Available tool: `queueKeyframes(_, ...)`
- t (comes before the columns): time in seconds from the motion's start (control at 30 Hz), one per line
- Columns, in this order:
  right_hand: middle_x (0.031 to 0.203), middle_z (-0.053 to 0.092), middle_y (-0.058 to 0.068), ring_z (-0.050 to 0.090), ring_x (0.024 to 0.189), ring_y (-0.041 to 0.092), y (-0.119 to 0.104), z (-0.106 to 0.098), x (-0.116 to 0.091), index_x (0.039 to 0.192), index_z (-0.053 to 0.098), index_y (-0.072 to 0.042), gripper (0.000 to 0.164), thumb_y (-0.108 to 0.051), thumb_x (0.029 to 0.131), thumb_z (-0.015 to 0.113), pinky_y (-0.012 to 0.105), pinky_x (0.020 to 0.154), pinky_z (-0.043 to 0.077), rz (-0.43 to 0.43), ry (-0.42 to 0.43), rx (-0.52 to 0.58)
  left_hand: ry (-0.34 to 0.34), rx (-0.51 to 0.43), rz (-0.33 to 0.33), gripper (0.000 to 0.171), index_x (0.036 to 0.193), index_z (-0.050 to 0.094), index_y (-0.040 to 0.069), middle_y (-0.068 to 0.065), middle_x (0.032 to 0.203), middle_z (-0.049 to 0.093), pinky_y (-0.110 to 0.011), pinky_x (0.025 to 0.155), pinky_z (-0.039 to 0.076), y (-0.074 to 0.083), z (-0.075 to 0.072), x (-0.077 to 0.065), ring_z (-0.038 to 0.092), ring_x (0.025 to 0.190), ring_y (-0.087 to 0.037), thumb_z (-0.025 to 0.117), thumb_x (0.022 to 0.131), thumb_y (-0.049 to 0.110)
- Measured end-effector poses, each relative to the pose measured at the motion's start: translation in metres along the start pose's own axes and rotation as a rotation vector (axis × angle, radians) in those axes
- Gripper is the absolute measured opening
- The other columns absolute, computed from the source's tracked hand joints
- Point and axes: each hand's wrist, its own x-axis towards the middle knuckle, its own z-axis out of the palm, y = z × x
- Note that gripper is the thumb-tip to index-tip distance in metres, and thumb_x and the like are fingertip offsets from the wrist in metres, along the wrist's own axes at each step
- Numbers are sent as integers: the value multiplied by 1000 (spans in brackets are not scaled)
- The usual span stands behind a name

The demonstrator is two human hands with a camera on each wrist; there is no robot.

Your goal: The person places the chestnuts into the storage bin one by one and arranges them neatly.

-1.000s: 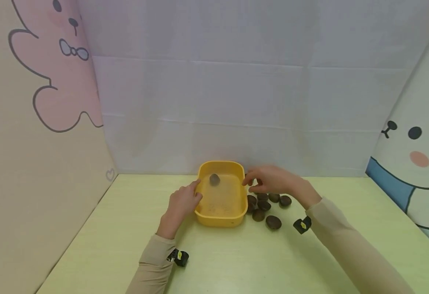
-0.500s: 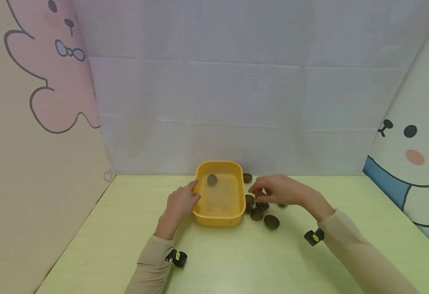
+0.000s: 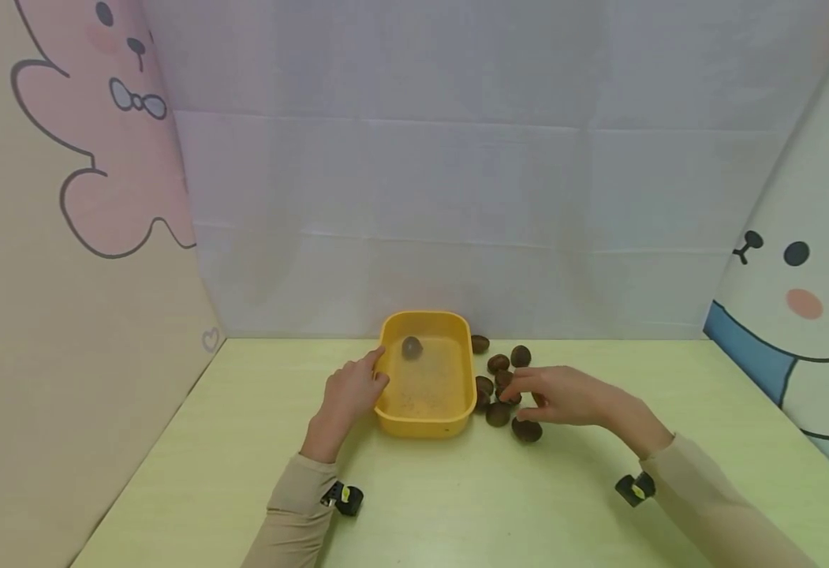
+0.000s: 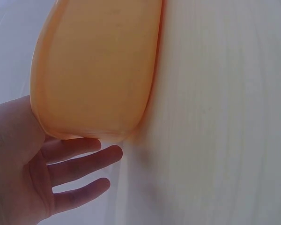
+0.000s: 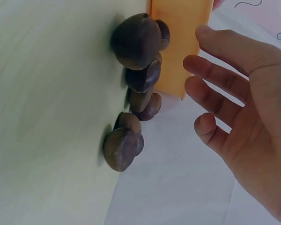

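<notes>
A yellow plastic tub [image 3: 424, 428] stands near the back wall, with one chestnut [image 3: 412, 348] lying inside toward its far end. My left hand [image 3: 350, 390] holds the tub's left rim; the left wrist view has the fingers [image 4: 86, 166] outside the wall and the thumb hidden. Right of the tub lie several dark brown chestnuts [image 3: 498, 414], some touching one another. Over them hovers my right hand [image 3: 566, 397], its fingers loosely bent and holding nothing. The nearest chestnut [image 3: 526, 430] sits just below its thumb. In the right wrist view, chestnuts [image 5: 136, 41] lie apart from the fingertips.
The pale yellow-green table [image 3: 428, 505] runs back to a whitish cloth wall [image 3: 400, 197]. Side panels with cartoon animals [image 3: 126, 173] flank it on the left and right. A dark chestnut [image 3: 480, 344] lies between the tub's back right corner and the wall.
My right hand has moved away from the tub's right rim, rightward and nearer over the chestnuts, uncovering those at the back. The left hand and tub hold their place.
</notes>
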Motion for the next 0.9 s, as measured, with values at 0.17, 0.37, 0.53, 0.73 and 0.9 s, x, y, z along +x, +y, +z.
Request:
queueKeyframes(0.17,122,65,1,53,70,-6,3,7,-10,122,69,-19,31,-28,92,69,26,70,50,35,-29,19,1,2,-6,52,146,52,17,-2,58,44,-29,46,29,-1,1,1,36,48,-16,54,94,23)
queueKeyframes(0.37,115,59,-1,52,71,-4,4,14,-22,123,67,-18,32,-30,93,68,24,67,48,31,-36,93,4,-6,-3,53,146,52,16,-2,59,45,-29,47,30,0,2,1,36,48,-16,53,94,23)
queueKeyframes(0.53,113,58,-1,52,72,-3,6,22,-28,122,67,-16,32,-27,93,69,23,66,49,-6,-3,146,-2,-5,-1,53,147,51,17,-1,58,43,-28,46,29,0,2,1,34,47,-16,53,94,23)
queueKeyframes(0.73,117,56,-2,51,72,-3,7,29,-31,120,67,-16,30,-23,91,70,25,67,50,-11,10,162,0,-3,-5,53,147,51,17,-2,59,43,-28,46,29,0,2,1,35,47,-16,53,94,23)
queueKeyframes(0.9,117,56,-2,50,72,-4,7,33,-30,119,67,-17,29,-20,90,71,22,67,49,20,13,140,1,-7,-5,53,147,51,16,-1,59,43,-28,46,30,-1,3,0,35,48,-15,53,94,23)
